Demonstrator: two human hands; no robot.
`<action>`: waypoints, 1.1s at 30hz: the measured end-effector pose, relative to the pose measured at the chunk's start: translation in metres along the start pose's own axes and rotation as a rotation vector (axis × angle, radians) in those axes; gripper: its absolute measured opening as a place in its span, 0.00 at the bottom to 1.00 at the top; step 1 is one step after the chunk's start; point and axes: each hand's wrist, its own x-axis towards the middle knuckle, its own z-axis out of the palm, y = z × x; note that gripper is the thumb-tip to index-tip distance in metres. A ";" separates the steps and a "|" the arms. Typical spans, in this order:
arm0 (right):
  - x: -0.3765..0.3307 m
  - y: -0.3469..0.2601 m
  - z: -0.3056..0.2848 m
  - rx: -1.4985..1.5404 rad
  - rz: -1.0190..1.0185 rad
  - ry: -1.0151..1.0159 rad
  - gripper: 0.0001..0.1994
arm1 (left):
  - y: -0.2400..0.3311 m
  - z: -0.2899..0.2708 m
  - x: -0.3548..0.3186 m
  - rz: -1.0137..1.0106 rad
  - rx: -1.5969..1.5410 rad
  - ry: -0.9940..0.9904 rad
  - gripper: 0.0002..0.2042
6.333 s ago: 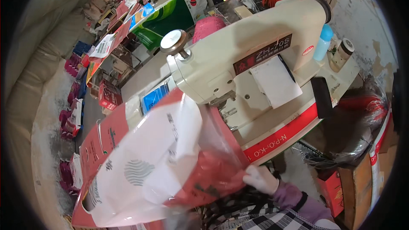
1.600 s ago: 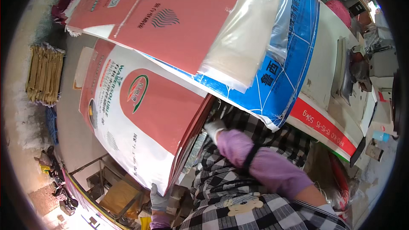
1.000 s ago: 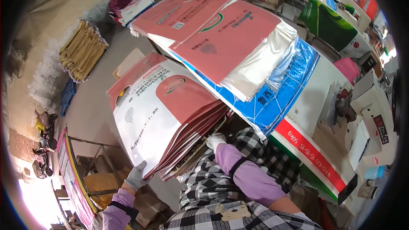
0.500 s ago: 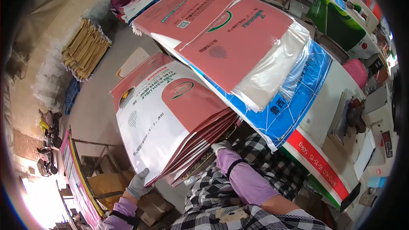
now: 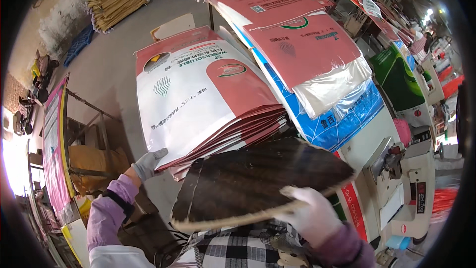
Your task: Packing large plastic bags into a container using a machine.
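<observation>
A stack of printed white and red sacks (image 5: 186,104) lies in front of me, its near edges fanned out in layers. My left hand (image 5: 150,163), in a pale glove, grips the near left corner of the stack, thumb on top and the other fingers partly hidden. My right hand (image 5: 312,212), in a white glove, is closed on the near edge of a dark brown board (image 5: 263,178) with a pale raw rim. The board lies tilted across my front, close against the near edge of the sacks, and covers part of what is below.
To the right, red sacks (image 5: 312,44) lie with clear plastic film (image 5: 337,82) and a blue sack (image 5: 342,119). A sewing machine (image 5: 416,188) stands at far right. Left are a metal-framed rack (image 5: 99,114) and, on the floor beyond, a tan sack pile (image 5: 118,0).
A dark board now shows in my right hand, which was under the sacks' near edge before and has moved right. My left hand stays at the sack corner. The view has shifted.
</observation>
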 end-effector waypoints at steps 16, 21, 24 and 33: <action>0.215 0.162 0.145 1.587 0.420 -0.083 0.10 | -0.070 -0.020 0.060 0.326 -0.033 -0.031 0.07; 0.191 0.235 0.179 1.141 0.293 -0.122 0.16 | -0.045 0.015 0.019 0.162 -0.274 -0.010 0.04; 0.222 0.205 0.202 1.635 1.030 -0.003 0.15 | -0.054 -0.011 0.033 0.182 -0.178 0.029 0.04; 0.219 0.206 0.237 1.761 1.079 0.127 0.17 | -0.048 -0.014 0.030 -0.017 -0.298 0.064 0.02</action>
